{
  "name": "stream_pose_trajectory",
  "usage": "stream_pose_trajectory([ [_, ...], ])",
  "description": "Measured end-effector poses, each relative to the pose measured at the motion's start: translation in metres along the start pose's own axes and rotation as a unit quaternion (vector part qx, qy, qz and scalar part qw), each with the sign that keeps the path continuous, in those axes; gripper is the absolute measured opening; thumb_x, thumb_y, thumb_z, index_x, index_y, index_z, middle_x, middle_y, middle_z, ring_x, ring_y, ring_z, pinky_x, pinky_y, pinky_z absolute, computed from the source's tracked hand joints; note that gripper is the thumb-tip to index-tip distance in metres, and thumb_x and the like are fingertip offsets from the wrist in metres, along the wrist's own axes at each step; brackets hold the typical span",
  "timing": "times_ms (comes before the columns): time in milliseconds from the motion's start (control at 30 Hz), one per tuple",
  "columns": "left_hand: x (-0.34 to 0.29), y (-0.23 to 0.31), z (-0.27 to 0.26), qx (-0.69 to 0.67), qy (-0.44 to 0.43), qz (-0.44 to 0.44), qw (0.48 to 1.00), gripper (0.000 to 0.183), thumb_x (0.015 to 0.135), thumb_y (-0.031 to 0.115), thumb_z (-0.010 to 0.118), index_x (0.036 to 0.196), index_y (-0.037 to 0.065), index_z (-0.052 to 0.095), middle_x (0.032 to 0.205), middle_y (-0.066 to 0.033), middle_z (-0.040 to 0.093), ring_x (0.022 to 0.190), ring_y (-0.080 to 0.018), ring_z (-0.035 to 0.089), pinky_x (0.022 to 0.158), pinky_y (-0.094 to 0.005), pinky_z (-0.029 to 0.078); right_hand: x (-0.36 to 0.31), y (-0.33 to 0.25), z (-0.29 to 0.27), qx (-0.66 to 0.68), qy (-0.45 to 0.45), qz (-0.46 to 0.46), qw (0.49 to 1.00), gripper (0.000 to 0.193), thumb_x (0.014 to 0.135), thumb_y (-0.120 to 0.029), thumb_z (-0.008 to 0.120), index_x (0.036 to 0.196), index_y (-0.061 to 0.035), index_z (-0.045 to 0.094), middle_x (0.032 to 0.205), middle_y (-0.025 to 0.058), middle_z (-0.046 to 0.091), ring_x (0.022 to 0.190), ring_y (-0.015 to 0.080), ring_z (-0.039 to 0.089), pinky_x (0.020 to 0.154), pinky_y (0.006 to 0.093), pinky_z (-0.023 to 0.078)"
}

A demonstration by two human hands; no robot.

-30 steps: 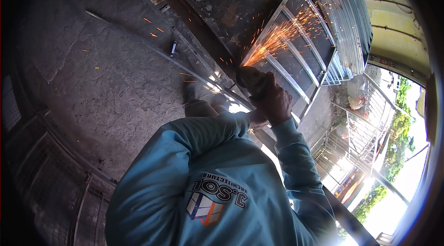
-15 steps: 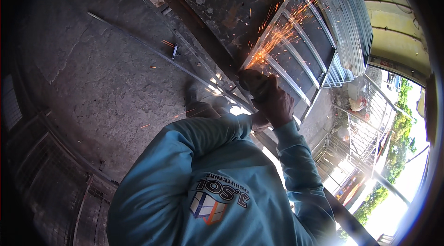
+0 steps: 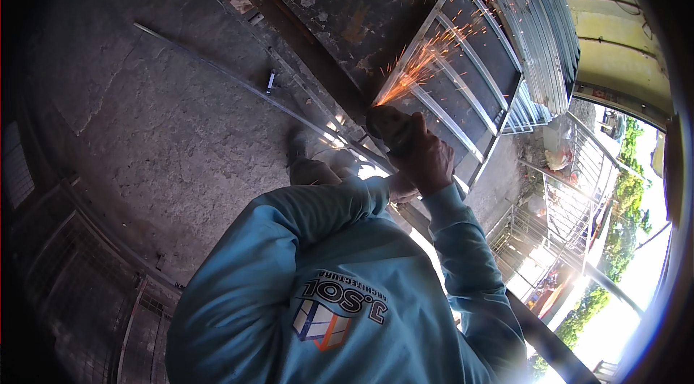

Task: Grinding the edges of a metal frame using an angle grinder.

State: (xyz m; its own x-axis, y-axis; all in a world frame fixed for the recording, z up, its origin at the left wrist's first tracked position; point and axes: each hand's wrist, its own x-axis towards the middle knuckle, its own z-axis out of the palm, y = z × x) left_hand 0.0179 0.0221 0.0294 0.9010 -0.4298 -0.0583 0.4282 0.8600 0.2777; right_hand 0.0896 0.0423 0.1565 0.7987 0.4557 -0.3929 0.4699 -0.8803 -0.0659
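The right hand (image 3: 426, 161) holds an angle grinder (image 3: 390, 126); I can't tell what the left hand (image 3: 402, 187) holds. Best keep the sparks (image 3: 421, 62) flying away from you.

The right hand (image 3: 428, 161) covers much of the grinder (image 3: 389, 124); I can't make out its disc. The left hand (image 3: 402, 187) is mostly hidden by the right one, its grip unseen. The railings (image 3: 573, 192) are partly washed out, and the mesh panel (image 3: 17, 167) is cut off.
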Motion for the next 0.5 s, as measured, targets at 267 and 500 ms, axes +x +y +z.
stream_pose_trajectory([
  [267,0.0001,-0.0031,-0.0032,-0.003,-0.001,-0.005,1.000,0.033,0.096,0.023,0.062,0.124,0.009,0.052,0.110,-0.0013,0.061,0.095,-0.0119,0.057,0.080,-0.0305,0.050,0.0010,-0.0031,-0.0011,-0.014,-0.013,-0.008,1.000,0.069,0.067,-0.034,0.079,0.121,-0.0111,0.041,0.081,0.0214,0.069,0.075,0.0421,0.068,0.065,0.0524,0.054],
  [500,0.0022,-0.0083,-0.0031,-0.009,0.005,-0.005,1.000,0.033,0.096,0.024,0.062,0.124,0.009,0.052,0.110,-0.0016,0.061,0.094,-0.0117,0.057,0.079,-0.0301,0.051,0.0000,0.0007,0.0001,-0.004,0.013,-0.026,1.000,0.068,0.068,-0.033,0.078,0.121,-0.0108,0.041,0.078,0.0215,0.069,0.073,0.0432,0.068,0.065,0.0529,0.054],
])
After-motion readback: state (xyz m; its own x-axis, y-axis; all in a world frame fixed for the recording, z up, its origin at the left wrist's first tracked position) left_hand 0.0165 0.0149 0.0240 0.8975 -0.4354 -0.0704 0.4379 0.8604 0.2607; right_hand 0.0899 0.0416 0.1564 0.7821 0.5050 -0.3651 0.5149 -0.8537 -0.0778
